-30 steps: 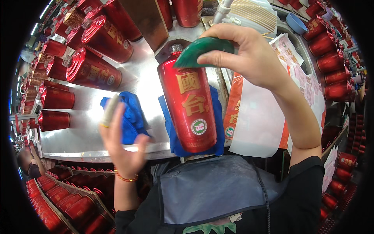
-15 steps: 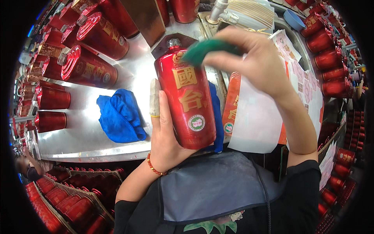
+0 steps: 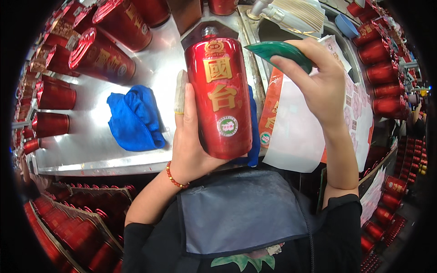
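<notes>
A glossy red bottle [image 3: 218, 109] with gold characters and a round white-and-green label lies tilted over the table's near edge, its neck pointing away from me. My left hand [image 3: 187, 141] cradles it from the left and below; a pale cloth cover sits on one finger, and some fingers are hidden beneath the bottle. Just right of the bottle's shoulder, my right hand [image 3: 314, 75] pinches a green curved scraper-like piece [image 3: 282, 52]. Its pointed tip is close to the bottle but apart from it.
A crumpled blue cloth [image 3: 136, 119] lies on the metal table [image 3: 91, 152]. Several red bottles [image 3: 102, 57] stand at the left and back. Right of the bottle are white sheets [image 3: 296, 123] over red-orange printed ones. A blue bowl [image 3: 346, 26] sits far right, beyond a metal sink edge.
My right hand has drawn back to the right with the green piece, away from the bottle's upper front. My left hand still supports the bottle, now slightly more upright in view.
</notes>
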`<control>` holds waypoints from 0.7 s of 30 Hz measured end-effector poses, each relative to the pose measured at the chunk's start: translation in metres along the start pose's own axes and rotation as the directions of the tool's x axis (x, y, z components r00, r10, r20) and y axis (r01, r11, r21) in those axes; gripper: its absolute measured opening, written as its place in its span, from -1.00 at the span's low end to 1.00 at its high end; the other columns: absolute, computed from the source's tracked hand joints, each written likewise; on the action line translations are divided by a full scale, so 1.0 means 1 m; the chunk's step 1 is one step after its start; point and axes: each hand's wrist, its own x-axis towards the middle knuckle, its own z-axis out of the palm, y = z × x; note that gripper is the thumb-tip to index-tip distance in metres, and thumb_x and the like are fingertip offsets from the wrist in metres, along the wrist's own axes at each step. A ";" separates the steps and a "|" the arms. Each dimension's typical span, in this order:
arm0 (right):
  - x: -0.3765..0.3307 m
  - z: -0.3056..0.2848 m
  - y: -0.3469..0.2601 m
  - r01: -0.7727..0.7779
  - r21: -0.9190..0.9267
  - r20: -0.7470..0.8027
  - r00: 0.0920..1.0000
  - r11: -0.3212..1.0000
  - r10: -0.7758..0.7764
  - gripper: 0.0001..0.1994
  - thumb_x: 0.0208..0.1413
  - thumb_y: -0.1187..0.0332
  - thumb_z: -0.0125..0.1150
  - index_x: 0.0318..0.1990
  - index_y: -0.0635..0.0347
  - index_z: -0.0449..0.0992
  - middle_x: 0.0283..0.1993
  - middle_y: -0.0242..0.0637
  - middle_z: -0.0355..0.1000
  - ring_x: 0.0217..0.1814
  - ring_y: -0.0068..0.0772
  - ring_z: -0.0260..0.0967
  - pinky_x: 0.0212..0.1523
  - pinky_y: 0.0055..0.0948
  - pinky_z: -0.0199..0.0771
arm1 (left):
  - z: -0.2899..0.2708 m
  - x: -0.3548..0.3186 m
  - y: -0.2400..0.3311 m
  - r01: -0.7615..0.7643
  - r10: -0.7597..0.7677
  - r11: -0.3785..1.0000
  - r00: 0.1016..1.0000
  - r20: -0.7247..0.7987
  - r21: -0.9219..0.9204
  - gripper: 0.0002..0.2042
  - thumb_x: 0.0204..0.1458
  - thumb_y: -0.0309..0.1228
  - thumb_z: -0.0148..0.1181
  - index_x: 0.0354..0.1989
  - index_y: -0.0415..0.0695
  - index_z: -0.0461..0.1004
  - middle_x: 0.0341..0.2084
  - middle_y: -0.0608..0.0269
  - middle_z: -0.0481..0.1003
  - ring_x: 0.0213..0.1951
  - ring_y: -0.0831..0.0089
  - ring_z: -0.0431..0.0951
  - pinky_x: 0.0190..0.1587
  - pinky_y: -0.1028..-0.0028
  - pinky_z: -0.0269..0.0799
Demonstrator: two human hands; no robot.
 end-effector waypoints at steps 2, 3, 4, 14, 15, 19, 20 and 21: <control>-0.008 0.000 -0.017 0.395 -0.213 0.138 0.918 0.894 -0.373 -0.76 -0.14 0.49 0.42 -0.24 0.04 0.72 -0.31 -0.39 0.56 -0.27 -0.45 0.42 -0.16 -0.44 0.39 | -0.002 0.001 0.001 -0.018 0.019 0.999 1.000 -0.014 0.032 0.40 -0.32 -0.12 0.69 0.50 -0.41 -0.36 0.31 -0.34 0.21 0.27 -0.18 0.32 0.28 0.09 0.28; -0.025 0.009 -0.025 0.519 -0.168 0.168 0.853 0.838 -0.495 -0.75 -0.18 0.43 0.36 -0.26 -0.07 0.72 -0.28 -0.50 0.53 -0.23 -0.48 0.35 -0.11 -0.41 0.35 | -0.003 -0.001 0.000 0.011 -0.011 1.000 1.000 0.012 0.014 0.40 -0.32 -0.12 0.70 0.51 -0.41 -0.34 0.34 -0.36 0.15 0.31 -0.22 0.28 0.31 0.08 0.26; -0.049 0.013 -0.030 0.550 -0.132 0.165 0.833 0.825 -0.528 -0.75 -0.18 0.38 0.35 -0.24 -0.08 0.70 -0.24 -0.53 0.50 -0.20 -0.48 0.34 -0.10 -0.40 0.35 | -0.004 0.000 0.000 0.018 -0.018 1.000 1.000 0.023 0.014 0.40 -0.32 -0.13 0.69 0.51 -0.40 -0.35 0.37 -0.38 0.10 0.33 -0.24 0.25 0.34 0.09 0.24; -0.065 0.011 -0.017 -0.382 0.120 0.047 0.924 0.916 0.379 -0.83 0.15 0.37 0.41 -0.19 0.28 0.67 -0.30 -0.37 0.58 -0.40 -0.68 0.42 -0.43 -0.60 0.38 | 0.001 0.000 0.000 0.001 -0.001 1.000 0.999 -0.037 -0.016 0.36 -0.33 -0.18 0.69 0.51 -0.41 -0.30 0.26 -0.32 0.24 0.22 -0.19 0.34 0.28 0.11 0.29; -0.069 0.006 -0.021 -0.429 0.172 0.048 0.903 0.887 0.428 -0.83 0.15 0.38 0.42 -0.18 0.28 0.67 -0.31 -0.38 0.57 -0.38 -0.67 0.43 -0.39 -0.60 0.38 | 0.001 0.000 0.000 0.007 -0.007 1.000 0.999 -0.044 -0.004 0.35 -0.31 -0.18 0.68 0.50 -0.41 -0.30 0.25 -0.31 0.25 0.22 -0.18 0.34 0.28 0.11 0.29; -0.080 0.003 -0.045 -0.307 0.167 0.332 0.912 0.937 0.239 -0.78 0.10 0.42 0.44 -0.12 0.28 0.63 -0.31 -0.45 0.50 -0.24 -0.65 0.41 -0.19 -0.61 0.39 | 0.004 -0.005 0.001 0.090 -0.090 0.996 0.996 -0.013 0.002 0.30 -0.27 -0.18 0.66 0.50 -0.42 -0.26 0.24 -0.31 0.26 0.22 -0.18 0.33 0.30 0.08 0.24; -0.083 0.008 -0.036 -0.513 0.319 0.285 0.854 0.797 0.436 -0.78 0.10 0.42 0.44 -0.14 0.30 0.62 -0.32 -0.45 0.52 -0.25 -0.64 0.41 -0.20 -0.60 0.39 | 0.003 -0.006 0.000 0.116 -0.116 0.993 0.993 0.011 -0.010 0.29 -0.27 -0.18 0.65 0.49 -0.42 -0.25 0.25 -0.31 0.26 0.23 -0.19 0.32 0.32 0.07 0.21; -0.081 0.009 -0.019 -0.532 0.224 0.157 0.847 0.817 0.508 -0.78 0.10 0.41 0.44 -0.14 0.31 0.62 -0.32 -0.45 0.53 -0.26 -0.63 0.42 -0.19 -0.59 0.40 | 0.003 -0.006 -0.003 0.083 -0.083 0.996 0.996 0.018 0.042 0.24 -0.26 -0.18 0.63 0.48 -0.43 -0.17 0.27 -0.32 0.24 0.24 -0.22 0.29 0.36 0.04 0.13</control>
